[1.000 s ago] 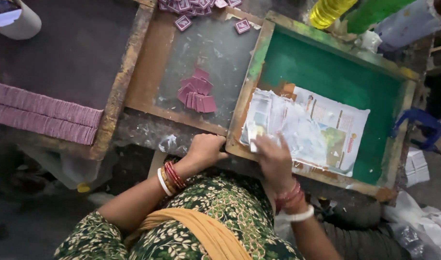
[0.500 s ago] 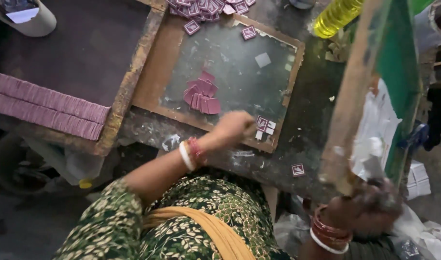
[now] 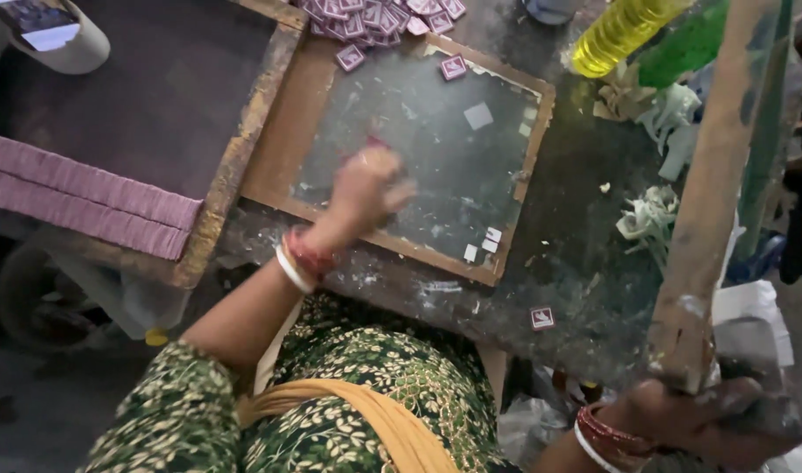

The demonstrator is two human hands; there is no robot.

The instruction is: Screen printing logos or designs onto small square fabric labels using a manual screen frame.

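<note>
My left hand (image 3: 368,188) reaches onto the glass plate (image 3: 471,166) set in a wooden frame. Its fingers curl over the small pile of pink labels (image 3: 376,141), of which only a sliver shows above the knuckles; the hand is blurred. At the lower right, my right hand (image 3: 712,420) grips the bottom corner of the wooden screen frame (image 3: 712,201). That frame stands tilted up on edge, its green mesh (image 3: 763,131) facing away to the right.
Long rows of stacked pink labels (image 3: 85,197) lie on a dark tray at left. Loose labels (image 3: 366,16) are heaped beyond the plate, and one (image 3: 542,318) lies on the bench. A yellow bottle (image 3: 620,33) and crumpled rags (image 3: 650,219) sit at right.
My right hand has swung the green screen frame up off the glass plate to near upright. My left hand has moved from the bench edge onto the pile of pink labels.
</note>
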